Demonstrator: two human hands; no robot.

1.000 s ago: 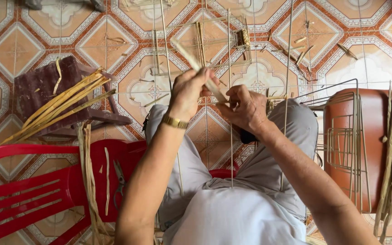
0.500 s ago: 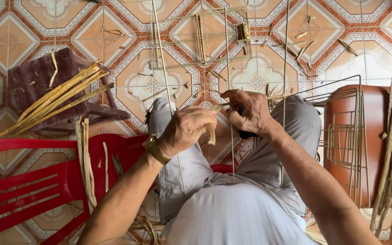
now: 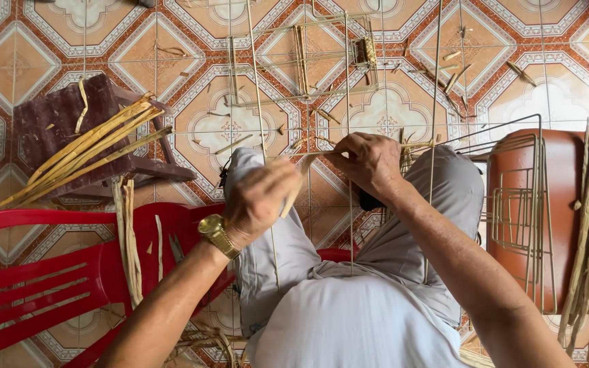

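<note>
A thin wire frame (image 3: pixel 346 88) stands over my knees, its rods running up past the tiled floor. My left hand (image 3: pixel 262 196), with a gold wristwatch (image 3: pixel 217 234) on the wrist, is closed around a flat pale straw strip (image 3: pixel 293 187) and pulls it down to the left. My right hand (image 3: pixel 366 162) pinches the same strip against a horizontal wire of the frame, above my right knee. Both hands sit close together over my grey trousers.
A red plastic chair (image 3: pixel 42 272) lies at my left with straw strips (image 3: pixel 129 238) draped on it. A dark wooden stool (image 3: pixel 63 129) holds a bundle of straw (image 3: pixel 90 153). At right, a brown seat (image 3: pixel 547 204) carries more wire frames and straw.
My left hand has dropped from high above the frame down and to the left, drawing the strip with it. My right hand has stayed on the wire.
</note>
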